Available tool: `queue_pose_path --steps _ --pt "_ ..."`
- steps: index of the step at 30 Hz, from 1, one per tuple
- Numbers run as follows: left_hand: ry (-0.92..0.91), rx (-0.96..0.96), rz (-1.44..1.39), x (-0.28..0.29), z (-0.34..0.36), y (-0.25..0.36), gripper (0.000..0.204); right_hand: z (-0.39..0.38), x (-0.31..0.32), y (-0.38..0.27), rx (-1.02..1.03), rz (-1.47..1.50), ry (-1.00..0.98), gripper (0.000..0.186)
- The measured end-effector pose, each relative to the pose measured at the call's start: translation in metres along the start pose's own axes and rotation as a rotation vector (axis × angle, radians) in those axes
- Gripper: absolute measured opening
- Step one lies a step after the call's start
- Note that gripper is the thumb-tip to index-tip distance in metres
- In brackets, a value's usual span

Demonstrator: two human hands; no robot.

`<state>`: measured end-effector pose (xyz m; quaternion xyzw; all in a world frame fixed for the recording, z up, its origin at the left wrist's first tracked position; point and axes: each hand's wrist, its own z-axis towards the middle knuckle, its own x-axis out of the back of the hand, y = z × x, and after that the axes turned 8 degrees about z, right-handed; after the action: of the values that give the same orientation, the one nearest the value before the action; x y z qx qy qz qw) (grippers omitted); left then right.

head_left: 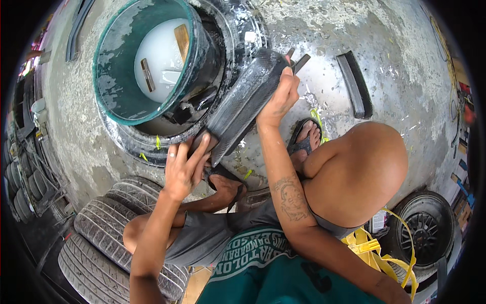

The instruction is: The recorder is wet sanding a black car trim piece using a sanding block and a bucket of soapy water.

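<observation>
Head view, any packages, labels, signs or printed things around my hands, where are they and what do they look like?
Sticker: small white square on the black tyre behind the teal bucket.
Shirt print: white lettering on green cloth, bottom centre.
Packages: small colourful boxes at the far right edge, too blurred to tell apart.
Left hand and right hand hold a black rubber strip; no label shows on it.
</observation>
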<state>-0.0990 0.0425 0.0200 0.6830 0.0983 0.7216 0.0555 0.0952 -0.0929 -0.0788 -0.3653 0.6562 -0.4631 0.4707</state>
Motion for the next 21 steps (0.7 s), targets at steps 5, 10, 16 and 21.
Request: queue_pose_path --steps 5,10,16,21 --pt "0.153 -0.223 -0.122 -0.012 0.135 0.018 0.056 0.004 -0.003 -0.003 -0.036 0.111 -0.028 0.050" --pt "0.110 -0.148 -0.095 -0.023 0.117 0.019 0.060 0.009 0.006 0.003 -0.023 0.030 0.009 0.050" --pt "-0.040 -0.124 -0.010 0.001 0.030 -0.009 0.063 -0.002 -0.008 -0.009 -0.004 -0.047 -0.038 0.051" --pt "0.070 -0.190 -0.101 -0.014 0.160 0.029 0.051 0.007 -0.003 -0.002 -0.067 0.087 0.003 0.054"
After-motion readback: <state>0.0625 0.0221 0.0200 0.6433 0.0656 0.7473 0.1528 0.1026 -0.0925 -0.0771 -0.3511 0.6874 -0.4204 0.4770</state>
